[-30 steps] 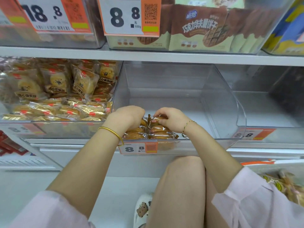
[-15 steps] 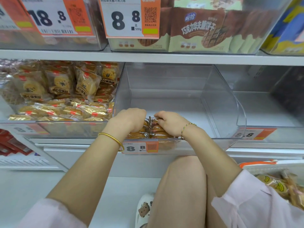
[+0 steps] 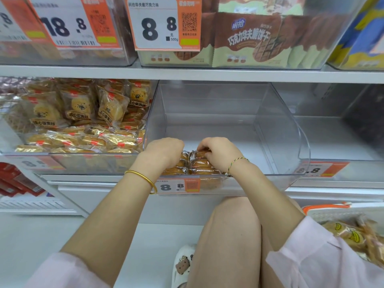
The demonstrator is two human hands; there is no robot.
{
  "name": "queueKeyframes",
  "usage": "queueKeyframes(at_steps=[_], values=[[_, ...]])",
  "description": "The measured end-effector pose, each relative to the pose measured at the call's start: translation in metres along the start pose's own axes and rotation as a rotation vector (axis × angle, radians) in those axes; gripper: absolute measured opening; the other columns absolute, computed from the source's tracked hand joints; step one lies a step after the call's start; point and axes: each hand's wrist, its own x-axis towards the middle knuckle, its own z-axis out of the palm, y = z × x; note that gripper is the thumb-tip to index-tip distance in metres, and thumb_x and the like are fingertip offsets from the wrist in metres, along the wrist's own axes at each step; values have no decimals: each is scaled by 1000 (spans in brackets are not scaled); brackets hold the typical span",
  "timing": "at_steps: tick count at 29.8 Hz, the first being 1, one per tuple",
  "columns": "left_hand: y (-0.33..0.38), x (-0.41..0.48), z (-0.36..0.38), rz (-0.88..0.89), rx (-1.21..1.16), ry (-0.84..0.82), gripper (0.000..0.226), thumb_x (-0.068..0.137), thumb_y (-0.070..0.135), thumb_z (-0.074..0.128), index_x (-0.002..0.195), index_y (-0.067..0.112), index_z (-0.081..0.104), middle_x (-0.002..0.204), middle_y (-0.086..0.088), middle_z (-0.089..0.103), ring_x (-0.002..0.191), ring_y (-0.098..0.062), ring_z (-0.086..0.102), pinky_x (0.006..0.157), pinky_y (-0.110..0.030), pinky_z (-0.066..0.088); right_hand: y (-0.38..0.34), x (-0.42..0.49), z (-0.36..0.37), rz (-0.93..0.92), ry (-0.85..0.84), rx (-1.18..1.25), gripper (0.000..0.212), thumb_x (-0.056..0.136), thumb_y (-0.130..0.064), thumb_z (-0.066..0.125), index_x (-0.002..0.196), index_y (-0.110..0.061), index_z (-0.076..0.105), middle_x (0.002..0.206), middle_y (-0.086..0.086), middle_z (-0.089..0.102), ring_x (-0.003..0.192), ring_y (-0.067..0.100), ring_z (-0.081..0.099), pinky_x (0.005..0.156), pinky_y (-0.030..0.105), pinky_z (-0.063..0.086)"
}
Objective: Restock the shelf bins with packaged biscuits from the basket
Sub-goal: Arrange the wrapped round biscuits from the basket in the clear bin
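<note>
A clear plastic bin (image 3: pixel 276 129) stands on the middle shelf, mostly bare inside. At its front left corner lie a few clear-wrapped packs of round golden biscuits (image 3: pixel 200 166). My left hand (image 3: pixel 164 150) rests curled over the left packs, covering them. My right hand (image 3: pixel 218 151) presses its fingertips on the top of the right packs. The basket (image 3: pixel 324 208), white with an orange rim, sits at the lower right and holds more wrapped biscuits (image 3: pixel 351 235).
The bin to the left is full of gold-wrapped pastries (image 3: pixel 83 121). The upper shelf carries bins of chocolate wafer bags (image 3: pixel 249 38) and price tags (image 3: pixel 164 23). A price tag (image 3: pixel 178 186) hangs on my bin's front. My knee (image 3: pixel 232 225) is below the shelf edge.
Both hands stay on the biscuit packs at the bin's front, shifting only slightly; the view has tilted a little.
</note>
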Motion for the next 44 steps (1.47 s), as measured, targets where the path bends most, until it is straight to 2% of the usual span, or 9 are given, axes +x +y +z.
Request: queueKeyframes(at_steps=[5, 13, 23, 29, 32, 35, 40, 42, 44], values=[[2, 1, 1, -9, 24, -7, 47, 88, -6, 34, 128, 12, 49, 127, -12, 55, 113, -31, 54, 83, -38, 45, 0, 0, -5, -31, -61, 18, 40, 90, -3, 39, 115, -23, 62, 121, 3, 61, 112, 24, 54, 93, 38, 47], [6, -1, 0, -29, 6, -8, 45, 90, -3, 35, 130, 14, 48, 125, -11, 56, 110, -29, 54, 80, -36, 44, -1, 2, -4, -49, -100, -36, 50, 92, 1, 35, 134, -23, 47, 132, 2, 55, 121, 24, 49, 97, 41, 45], [8, -8, -3, -13, -15, 0, 47, 89, -4, 34, 132, 13, 45, 128, -12, 53, 112, -31, 51, 82, -38, 45, -1, -4, -6, -49, -68, 6, 45, 96, -4, 32, 138, -19, 41, 132, 6, 54, 110, 26, 54, 91, 40, 49], [37, -33, -19, 40, -25, 195, 38, 92, 5, 38, 128, 13, 46, 129, -8, 49, 118, -29, 44, 92, -40, 42, 7, -53, -38, -123, 148, 121, 41, 95, -12, 43, 134, -21, 47, 134, -1, 53, 125, 20, 45, 102, 38, 39], [81, -50, -24, 206, -166, 365, 36, 93, 10, 40, 128, 17, 47, 130, -2, 49, 119, -25, 41, 94, -39, 41, 33, -114, -58, -102, 334, 288, 37, 94, -9, 48, 129, -20, 54, 124, -6, 59, 116, 11, 50, 99, 26, 39], [145, -58, -15, 471, -389, 391, 38, 92, 11, 42, 128, 21, 48, 131, 2, 48, 122, -21, 41, 97, -37, 39, 85, -176, -62, 44, 455, 440, 33, 91, -4, 52, 119, -19, 61, 111, -8, 64, 101, 2, 58, 89, 15, 44], [269, -36, 30, 775, -454, 102, 39, 90, 7, 42, 126, 18, 53, 128, -3, 53, 118, -22, 48, 96, -34, 41, 201, -258, -50, 553, 492, 400, 27, 92, -6, 52, 113, -19, 64, 104, -3, 67, 98, 10, 61, 85, 17, 46], [311, -24, 51, 797, -412, -16, 38, 91, 6, 41, 126, 12, 53, 127, -7, 53, 114, -23, 50, 92, -28, 38, 239, -281, -40, 733, 476, 311, 27, 92, -7, 51, 113, -17, 64, 109, 3, 67, 101, 19, 61, 86, 26, 47], [343, -11, 72, 789, -373, -110, 34, 89, 3, 43, 120, 7, 54, 122, -11, 54, 109, -26, 53, 90, -33, 42, 267, -293, -31, 845, 435, 253, 31, 92, -4, 47, 116, -17, 62, 113, 7, 66, 103, 25, 61, 89, 37, 49]])
